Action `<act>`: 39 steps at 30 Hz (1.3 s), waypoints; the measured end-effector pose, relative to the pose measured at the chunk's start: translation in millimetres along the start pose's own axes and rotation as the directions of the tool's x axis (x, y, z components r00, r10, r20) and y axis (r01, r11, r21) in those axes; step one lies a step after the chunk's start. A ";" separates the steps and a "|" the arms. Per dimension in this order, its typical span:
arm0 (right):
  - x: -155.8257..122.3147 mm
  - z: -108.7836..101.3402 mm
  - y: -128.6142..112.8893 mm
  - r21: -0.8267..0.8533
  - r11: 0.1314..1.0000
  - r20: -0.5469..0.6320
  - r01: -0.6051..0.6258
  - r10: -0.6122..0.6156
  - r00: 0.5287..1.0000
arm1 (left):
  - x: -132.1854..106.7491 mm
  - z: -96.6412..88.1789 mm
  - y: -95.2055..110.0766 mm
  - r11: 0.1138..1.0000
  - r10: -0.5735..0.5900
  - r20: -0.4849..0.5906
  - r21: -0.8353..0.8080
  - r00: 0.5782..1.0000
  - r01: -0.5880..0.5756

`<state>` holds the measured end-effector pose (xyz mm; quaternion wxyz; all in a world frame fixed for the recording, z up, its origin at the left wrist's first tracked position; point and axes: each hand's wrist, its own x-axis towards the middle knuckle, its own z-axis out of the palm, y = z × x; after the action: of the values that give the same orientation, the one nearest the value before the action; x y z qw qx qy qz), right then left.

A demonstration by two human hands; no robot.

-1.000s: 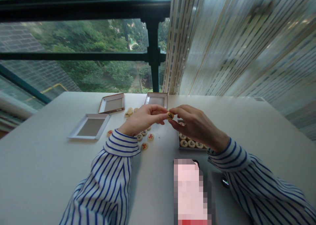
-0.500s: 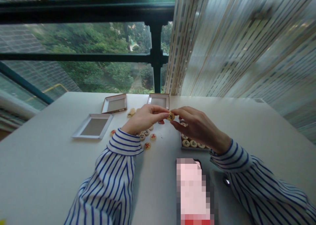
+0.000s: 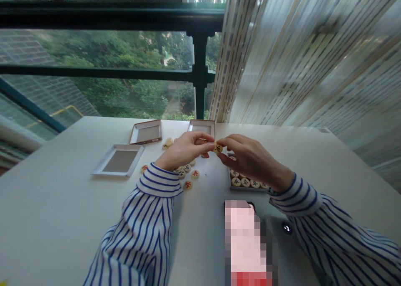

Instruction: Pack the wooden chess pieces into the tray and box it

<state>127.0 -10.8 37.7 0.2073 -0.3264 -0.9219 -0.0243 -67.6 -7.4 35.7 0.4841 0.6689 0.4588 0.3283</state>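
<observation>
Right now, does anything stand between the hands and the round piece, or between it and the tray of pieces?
Nothing visible stands between the round piece and the left hand or right hand: both hold it. Toward the tray of pieces, only the right hand lies across the view, hiding much of the tray.

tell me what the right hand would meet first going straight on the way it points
The xiangqi piece pinched by the right hand, then, it seems, the left hand at the piece's other side; exact depth is hard to judge.
</observation>
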 end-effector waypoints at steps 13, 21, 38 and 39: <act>5.2 8.5 3.5 -0.082 0.996 0.075 -0.047 0.053 0.996 | -5.2 -28.0 -11.9 0.900 0.052 -0.174 0.434 0.983 0.030; 12.2 18.9 9.1 -0.134 0.988 0.158 -0.073 0.094 0.983 | -6.6 -39.1 -16.6 0.823 0.041 -0.226 0.560 0.973 0.096; 21.8 28.9 23.4 -0.167 0.980 0.312 -0.108 0.157 0.937 | -10.0 -41.6 -15.6 0.748 0.012 -0.196 0.653 0.980 0.122; 22.0 29.6 22.6 -0.170 0.980 0.323 -0.103 0.155 0.934 | -10.1 -41.7 -15.8 0.741 0.013 -0.193 0.661 0.981 0.121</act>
<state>114.6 25.4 17.4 0.0236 -0.4004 -0.9157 -0.0242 -112.8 -0.6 34.0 0.1763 0.7509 0.6080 0.1880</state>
